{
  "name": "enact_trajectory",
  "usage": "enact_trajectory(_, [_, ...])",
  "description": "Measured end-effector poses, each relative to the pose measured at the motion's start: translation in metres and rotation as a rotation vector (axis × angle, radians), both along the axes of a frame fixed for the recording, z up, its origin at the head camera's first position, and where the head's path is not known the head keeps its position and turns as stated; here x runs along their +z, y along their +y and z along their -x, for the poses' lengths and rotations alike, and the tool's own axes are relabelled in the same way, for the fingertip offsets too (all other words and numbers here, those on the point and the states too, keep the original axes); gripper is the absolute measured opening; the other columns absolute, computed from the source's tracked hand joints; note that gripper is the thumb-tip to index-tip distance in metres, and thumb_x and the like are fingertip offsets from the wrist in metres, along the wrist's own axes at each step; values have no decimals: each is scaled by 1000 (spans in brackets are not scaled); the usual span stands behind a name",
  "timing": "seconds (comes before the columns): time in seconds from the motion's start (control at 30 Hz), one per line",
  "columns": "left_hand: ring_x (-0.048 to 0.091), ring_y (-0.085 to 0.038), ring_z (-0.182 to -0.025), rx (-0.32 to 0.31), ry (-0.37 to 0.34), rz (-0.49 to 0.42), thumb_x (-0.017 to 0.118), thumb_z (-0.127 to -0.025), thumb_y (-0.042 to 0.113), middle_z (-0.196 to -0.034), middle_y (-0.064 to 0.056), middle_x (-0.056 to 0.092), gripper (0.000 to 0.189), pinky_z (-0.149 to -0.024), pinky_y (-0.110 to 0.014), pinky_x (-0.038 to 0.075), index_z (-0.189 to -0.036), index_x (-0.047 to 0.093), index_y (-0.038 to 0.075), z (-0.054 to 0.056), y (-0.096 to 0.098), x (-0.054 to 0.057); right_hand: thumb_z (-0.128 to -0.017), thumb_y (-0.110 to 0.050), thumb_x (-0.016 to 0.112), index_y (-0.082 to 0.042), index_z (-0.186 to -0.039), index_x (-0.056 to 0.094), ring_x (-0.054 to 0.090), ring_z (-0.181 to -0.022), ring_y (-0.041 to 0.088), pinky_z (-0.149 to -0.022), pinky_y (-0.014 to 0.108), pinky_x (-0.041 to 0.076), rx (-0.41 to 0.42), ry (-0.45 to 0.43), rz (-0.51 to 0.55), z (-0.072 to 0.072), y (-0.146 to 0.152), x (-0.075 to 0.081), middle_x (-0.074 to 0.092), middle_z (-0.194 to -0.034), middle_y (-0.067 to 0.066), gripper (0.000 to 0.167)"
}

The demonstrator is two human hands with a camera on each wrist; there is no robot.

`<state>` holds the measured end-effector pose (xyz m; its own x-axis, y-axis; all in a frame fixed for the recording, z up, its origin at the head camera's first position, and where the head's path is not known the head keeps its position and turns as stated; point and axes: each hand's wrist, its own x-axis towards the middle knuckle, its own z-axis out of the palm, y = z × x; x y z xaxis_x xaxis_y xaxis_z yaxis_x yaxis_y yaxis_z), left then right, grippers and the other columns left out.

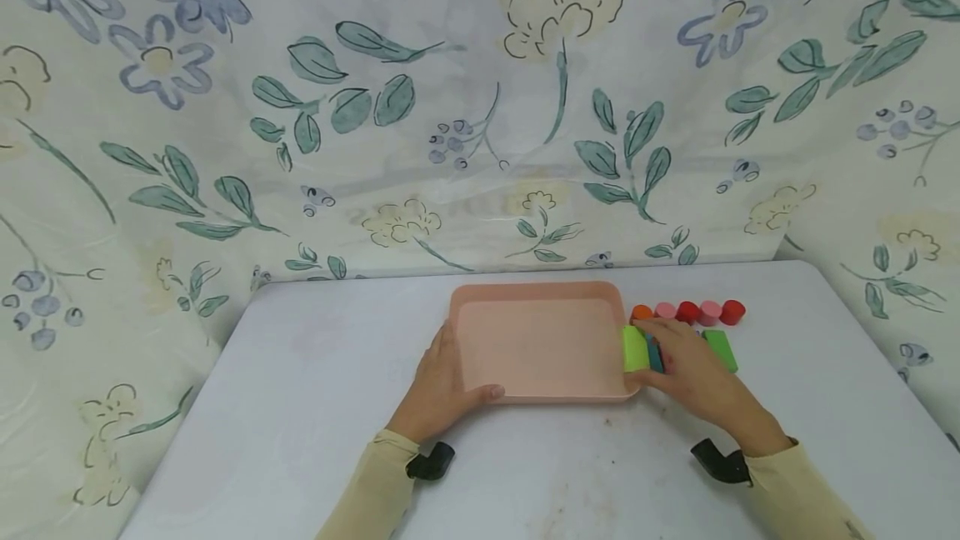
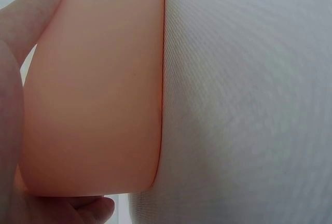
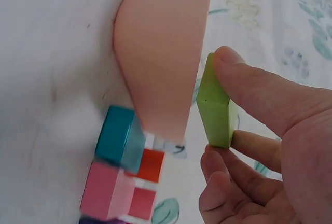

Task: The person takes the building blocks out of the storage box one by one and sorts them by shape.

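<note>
In the head view, a peach-coloured shallow tray [image 1: 540,348] lies on the white table. My left hand [image 1: 437,386] grips its near-left corner, fingers along the left side and thumb at the front edge. The tray's outer wall [image 2: 98,89] fills much of the left wrist view. Between thumb and fingertips, my right hand [image 1: 697,373] pinches a yellow-green block [image 1: 635,348] at the tray's right rim. The right wrist view has this block [image 3: 213,105] raised beside the top of the tray wall. A teal block [image 3: 120,136] and a pink block [image 3: 106,187] sit below, close outside the tray.
Behind my right hand stands a row of several small cylinders in orange, pink and red [image 1: 687,312]. A green block [image 1: 720,350] lies to the right of that hand. Floral cloth [image 1: 480,215] hangs along the table's back edge and both sides.
</note>
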<state>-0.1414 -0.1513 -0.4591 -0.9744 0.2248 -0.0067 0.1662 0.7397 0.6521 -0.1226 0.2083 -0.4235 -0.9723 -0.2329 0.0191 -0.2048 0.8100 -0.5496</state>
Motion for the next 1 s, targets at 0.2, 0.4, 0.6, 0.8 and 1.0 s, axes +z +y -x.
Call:
enact_trajectory(0.2, [22,-37,-149,-5,-3,-4,79,-75,64,-166,-18,13,131,-118,-56,25,-161,0,4,0,-1,1,-82,-26,85,2,-145,48,45,-127,45,-97,60,48,1,-8,23,-4,12,2,48,-142,28,79])
enact_trajectory(0.4, [21,-36,-150,-7,-2,-6,79,-74,65,-166,-16,12,132,-118,-55,23,-161,0,4,0,-1,1,-83,-19,84,1,-146,47,45,-128,47,-100,64,44,-3,8,40,-7,25,0,47,-142,28,75])
enact_trajectory(0.6, [22,-37,-149,-5,0,0,79,-75,63,-166,-18,13,131,-118,-55,24,-161,1,3,0,0,1,-84,-21,83,2,-145,47,42,-129,49,-100,66,42,-32,-4,6,-7,36,-4,48,-141,29,75])
enact_trajectory(0.8, [21,-38,-149,-8,9,1,80,-75,62,-166,-19,13,130,-118,-55,23,-160,2,1,1,1,2,-84,-21,83,3,-144,47,41,-127,49,-98,66,43,-41,-1,1,-8,48,-4,49,-141,29,74])
enact_trajectory(1.0, [21,-38,-149,-11,0,6,80,-76,62,-166,-19,13,130,-119,-55,23,-160,1,1,0,1,3,-83,-22,83,5,-143,46,49,-115,45,-90,61,52,-45,-15,-24,-8,58,-2,51,-135,30,75])
